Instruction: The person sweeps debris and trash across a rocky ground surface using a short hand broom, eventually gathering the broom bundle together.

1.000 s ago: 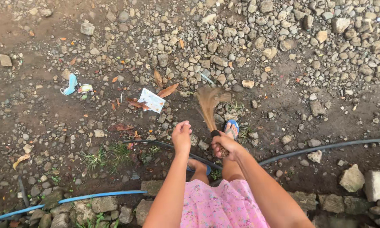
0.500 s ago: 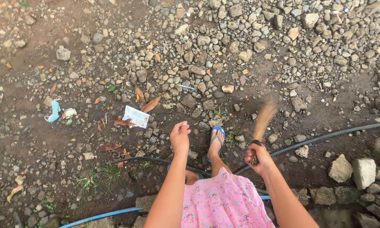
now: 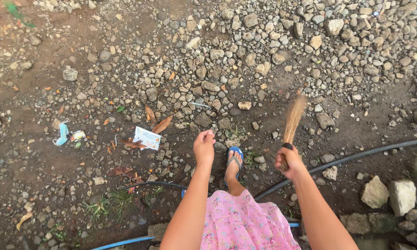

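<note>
Right hand (image 3: 289,162) clamped on broom (image 3: 292,121), bristles held off gravel (image 3: 273,51) for sweep. Left hand (image 3: 203,148) loosely fisted, empty, held forward for balance. Wrapper (image 3: 147,138) near.

Dry straw broom (image 3: 292,121), rough stony dirt ground (image 3: 264,55) (matt), smooth plastic hose (image 3: 356,157).

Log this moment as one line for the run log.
right hand grips broom | left hand closed, empty | paper scrap on gravel
</note>
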